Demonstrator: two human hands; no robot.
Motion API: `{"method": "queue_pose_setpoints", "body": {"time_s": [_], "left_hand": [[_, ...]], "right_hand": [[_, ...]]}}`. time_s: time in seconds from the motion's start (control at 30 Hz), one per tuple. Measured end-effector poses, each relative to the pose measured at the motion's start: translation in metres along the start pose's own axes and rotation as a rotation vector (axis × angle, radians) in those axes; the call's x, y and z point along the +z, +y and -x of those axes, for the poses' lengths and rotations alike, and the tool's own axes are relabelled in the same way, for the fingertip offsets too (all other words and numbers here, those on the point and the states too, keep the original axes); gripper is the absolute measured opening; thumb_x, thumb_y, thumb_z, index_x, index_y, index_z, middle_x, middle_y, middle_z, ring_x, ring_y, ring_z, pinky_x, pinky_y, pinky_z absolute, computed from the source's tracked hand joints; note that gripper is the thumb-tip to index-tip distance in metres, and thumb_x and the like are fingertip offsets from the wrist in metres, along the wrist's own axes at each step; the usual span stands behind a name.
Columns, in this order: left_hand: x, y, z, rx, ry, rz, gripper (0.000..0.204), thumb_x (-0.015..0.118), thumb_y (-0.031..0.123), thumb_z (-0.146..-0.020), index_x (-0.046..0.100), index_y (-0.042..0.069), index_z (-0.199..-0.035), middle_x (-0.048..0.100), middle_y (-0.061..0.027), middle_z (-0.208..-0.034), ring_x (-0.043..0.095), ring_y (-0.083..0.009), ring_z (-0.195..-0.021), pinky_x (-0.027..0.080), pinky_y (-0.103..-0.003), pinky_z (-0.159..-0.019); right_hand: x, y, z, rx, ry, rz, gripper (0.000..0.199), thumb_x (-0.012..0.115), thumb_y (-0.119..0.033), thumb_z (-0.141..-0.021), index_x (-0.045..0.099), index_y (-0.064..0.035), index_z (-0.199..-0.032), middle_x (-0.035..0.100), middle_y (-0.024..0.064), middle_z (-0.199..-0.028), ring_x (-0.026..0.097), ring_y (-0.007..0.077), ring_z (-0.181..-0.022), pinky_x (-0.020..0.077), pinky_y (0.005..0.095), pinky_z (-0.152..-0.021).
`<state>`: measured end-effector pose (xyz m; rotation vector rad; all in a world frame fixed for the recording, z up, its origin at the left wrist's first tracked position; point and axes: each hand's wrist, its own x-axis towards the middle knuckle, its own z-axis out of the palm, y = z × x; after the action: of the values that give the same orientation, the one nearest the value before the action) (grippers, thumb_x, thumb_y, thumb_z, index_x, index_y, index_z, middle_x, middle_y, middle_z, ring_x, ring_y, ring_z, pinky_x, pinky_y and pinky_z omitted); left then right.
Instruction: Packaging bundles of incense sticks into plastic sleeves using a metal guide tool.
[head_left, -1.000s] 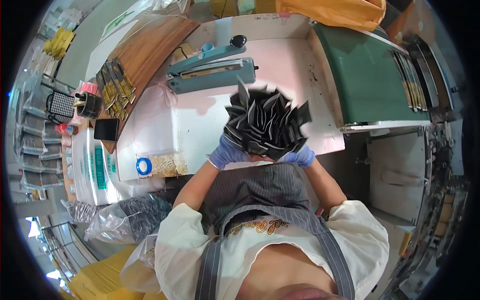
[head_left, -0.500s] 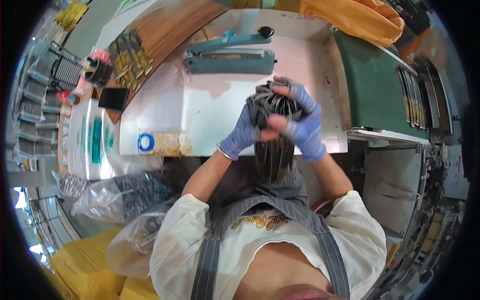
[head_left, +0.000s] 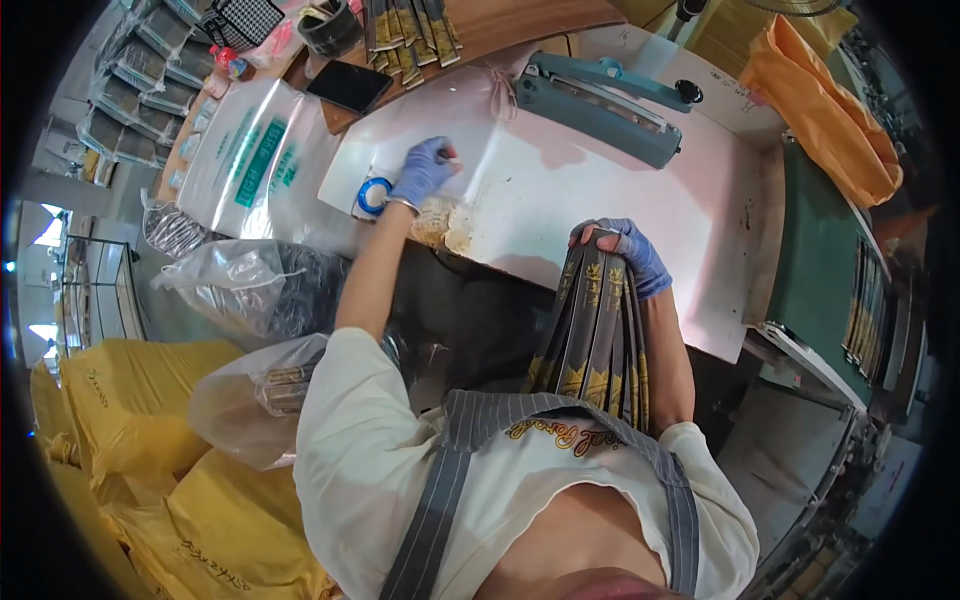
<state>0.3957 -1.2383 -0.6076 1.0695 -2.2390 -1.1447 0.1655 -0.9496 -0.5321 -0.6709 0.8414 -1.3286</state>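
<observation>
Your right hand (head_left: 628, 252) is closed around the top of a stack of dark, gold-printed pouches (head_left: 596, 340), held upright against your apron at the near edge of the bench (head_left: 600, 190). Your left hand (head_left: 422, 172) reaches further out, fingers loosely curled, resting beside a blue tape roll (head_left: 373, 196). Between your hands the white sheet is open. Beyond sits the teal heat sealer (head_left: 600, 100).

The left hand (head_left: 422, 172), gloved in blue, is reaching out flat toward the upper left of the frame, while the gloved right hand (head_left: 628, 255) is gripping closed at centre right, forearm bent upward.
</observation>
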Motion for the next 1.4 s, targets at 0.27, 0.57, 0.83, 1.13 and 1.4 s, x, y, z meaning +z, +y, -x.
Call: {"method": "queue_pose_setpoints", "body": {"time_s": [0.27, 0.57, 0.83, 1.13, 1.4], "left_hand": [[-0.010, -0.040, -0.030, 0.175, -0.031, -0.330, 0.018, 0.065, 0.021, -0.077, 0.063, 0.004, -0.082, 0.064, -0.0138, -0.075, 0.060, -0.0265, -0.067, 0.048, -0.032, -0.067], [0.099, 0.108, 0.066, 0.344, -0.126, -0.081, 0.022, 0.057, 0.025, -0.082, 0.054, 0.004, -0.075, 0.053, -0.0182, -0.064, 0.052, -0.0349, -0.059, 0.043, -0.041, -0.057], [0.068, 0.101, 0.084, -0.180, 0.191, 0.434, 0.017, 0.056, 0.020, -0.086, 0.061, 0.003, -0.088, 0.054, 0.0029, -0.069, 0.052, -0.0121, -0.065, 0.043, -0.031, -0.059], [0.077, 0.088, 0.044, -0.046, 0.091, 0.113, 0.023, 0.067, 0.017, -0.069, 0.062, 0.009, -0.089, 0.053, -0.0117, -0.116, 0.051, -0.0276, -0.104, 0.040, -0.032, -0.090], [0.103, 0.191, 0.082, 0.776, -0.076, -0.630, 0.022, 0.058, 0.029, -0.074, 0.067, 0.019, -0.093, 0.046, -0.0081, -0.129, 0.034, -0.0345, -0.123, 0.023, -0.047, -0.101]], "right_hand": [[-0.016, 0.029, -0.008, 0.065, 0.105, -0.069, 0.025, 0.061, -0.017, -0.073, 0.064, 0.0026, -0.088, 0.064, 0.0119, -0.089, 0.060, 0.0178, -0.077, 0.0489, 0.0286, -0.074], [-0.009, 0.053, -0.046, 0.174, 0.161, 0.054, 0.028, 0.064, -0.024, -0.080, 0.066, 0.0022, -0.089, 0.066, 0.0085, -0.078, 0.060, 0.0129, -0.068, 0.0486, 0.0241, -0.065], [-0.032, 0.050, -0.035, 0.085, 0.161, -0.068, 0.022, 0.063, -0.017, -0.078, 0.066, 0.0030, -0.085, 0.066, 0.0094, -0.075, 0.062, 0.0145, -0.065, 0.0507, 0.0250, -0.063], [-0.029, 0.027, 0.011, -0.014, 0.262, 0.000, 0.026, 0.063, -0.022, -0.077, 0.065, 0.0040, -0.081, 0.065, 0.0130, -0.082, 0.061, 0.0199, -0.076, 0.0494, 0.0312, -0.073], [-0.032, 0.028, 0.026, -0.026, 0.248, -0.024, 0.029, 0.064, -0.023, -0.079, 0.066, 0.0031, -0.090, 0.066, 0.0113, -0.084, 0.062, 0.0178, -0.073, 0.0500, 0.0279, -0.070]]}}
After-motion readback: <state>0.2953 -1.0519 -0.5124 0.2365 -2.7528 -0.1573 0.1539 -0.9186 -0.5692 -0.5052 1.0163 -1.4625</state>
